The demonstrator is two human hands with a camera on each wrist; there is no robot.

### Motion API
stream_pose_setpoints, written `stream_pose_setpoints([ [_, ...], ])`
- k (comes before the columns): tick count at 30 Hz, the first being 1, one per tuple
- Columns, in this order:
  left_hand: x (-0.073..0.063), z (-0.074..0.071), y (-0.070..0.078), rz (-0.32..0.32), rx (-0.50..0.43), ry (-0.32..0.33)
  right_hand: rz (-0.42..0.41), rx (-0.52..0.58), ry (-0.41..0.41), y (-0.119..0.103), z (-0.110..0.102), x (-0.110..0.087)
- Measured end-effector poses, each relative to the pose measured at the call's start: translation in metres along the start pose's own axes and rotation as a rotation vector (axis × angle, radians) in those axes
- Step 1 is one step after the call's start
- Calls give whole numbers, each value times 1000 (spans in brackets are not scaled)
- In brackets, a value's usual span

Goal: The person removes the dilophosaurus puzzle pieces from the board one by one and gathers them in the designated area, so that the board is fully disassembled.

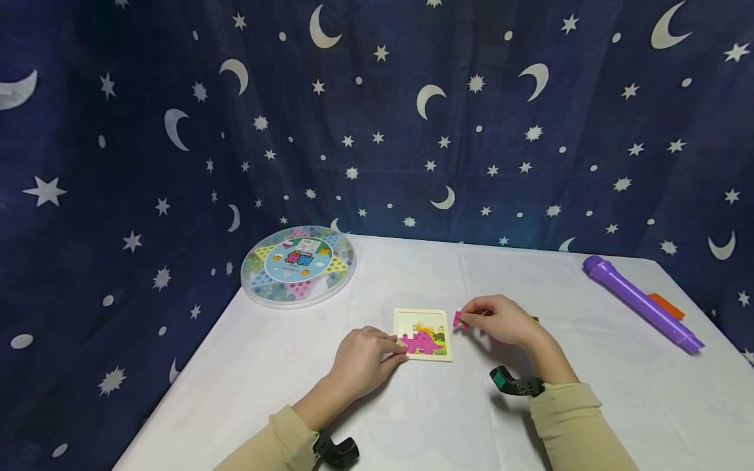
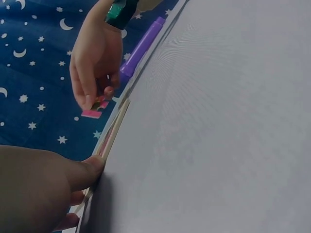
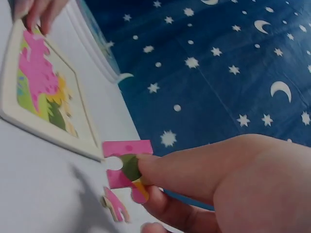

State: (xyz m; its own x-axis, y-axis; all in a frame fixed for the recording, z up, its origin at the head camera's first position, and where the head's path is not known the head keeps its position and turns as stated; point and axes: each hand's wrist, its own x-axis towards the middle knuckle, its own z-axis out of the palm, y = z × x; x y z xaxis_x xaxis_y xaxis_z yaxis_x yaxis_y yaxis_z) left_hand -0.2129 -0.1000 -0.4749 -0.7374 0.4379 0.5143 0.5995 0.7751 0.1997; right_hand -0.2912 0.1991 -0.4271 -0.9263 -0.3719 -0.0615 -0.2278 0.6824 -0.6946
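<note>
A small square jigsaw puzzle tray (image 1: 449, 340) lies on the white table, partly filled with a pink dinosaur picture; its upper part shows bare board. My left hand (image 1: 363, 360) grips the tray's near left corner, thumb on the near edge and fingers over the left side. Just right of the tray, my right hand (image 1: 499, 318) pinches a pink and green puzzle piece (image 3: 129, 147) between thumb and fingers, held above the table. Another pink puzzle piece (image 3: 116, 204) shows below it in the right wrist view.
A round clear-lidded board game box (image 1: 299, 267) stands at the back left. On the right lie a purple microphone-shaped tube (image 1: 642, 304) and an orange thing (image 1: 667, 306). Part of a dark piece (image 1: 535, 319) peeks out behind my right wrist. A starry curtain (image 1: 389, 131) hangs behind the table.
</note>
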Motion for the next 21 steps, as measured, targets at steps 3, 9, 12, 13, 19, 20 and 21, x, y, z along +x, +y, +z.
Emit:
stream_pose_setpoints([
  [3,0,0,0,3,-4,3,21,-2,-10,4,-4,-3],
  [9,-1,0,-1,9,-6,6,65,7,-72,8,-8,-9],
  [12,-1,0,-1,9,-11,6,77,27,-115,8,-7,-10],
  [13,-1,0,-1,8,-12,6,79,30,-126,8,-7,-10],
  [19,-1,1,-1,7,-8,4,63,19,-145,7,-3,-9],
  [20,-1,1,-1,6,-9,3,59,14,-142,8,-2,-9],
  [21,-1,1,-1,6,-8,1,57,10,-135,8,-1,-9],
])
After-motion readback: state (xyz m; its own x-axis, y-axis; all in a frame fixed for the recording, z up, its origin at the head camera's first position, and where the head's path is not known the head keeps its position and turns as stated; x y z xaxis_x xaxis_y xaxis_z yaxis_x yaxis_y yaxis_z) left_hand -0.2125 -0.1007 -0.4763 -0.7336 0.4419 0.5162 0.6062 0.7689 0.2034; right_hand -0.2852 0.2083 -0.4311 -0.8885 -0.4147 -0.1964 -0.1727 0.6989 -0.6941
